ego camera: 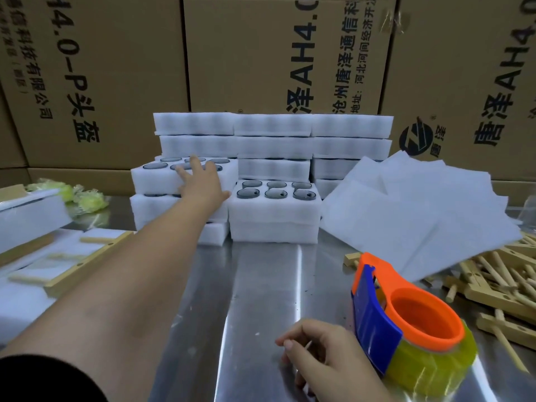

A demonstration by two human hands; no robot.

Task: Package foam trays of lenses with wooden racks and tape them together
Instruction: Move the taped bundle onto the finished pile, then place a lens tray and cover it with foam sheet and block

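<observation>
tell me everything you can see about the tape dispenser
The tape dispenser is orange plastic with a blue front plate and a round open hub, carrying a roll of yellowish clear tape. It lies on the steel table at the near right, just beside the right hand; whether they touch is unclear.

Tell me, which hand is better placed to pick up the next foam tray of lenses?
Left. The left hand is stretched out, fingers straight, over the foam tray topping the near left stack. The right hand lies loosely curled by the tape dispenser at the near edge, far from the trays.
</observation>
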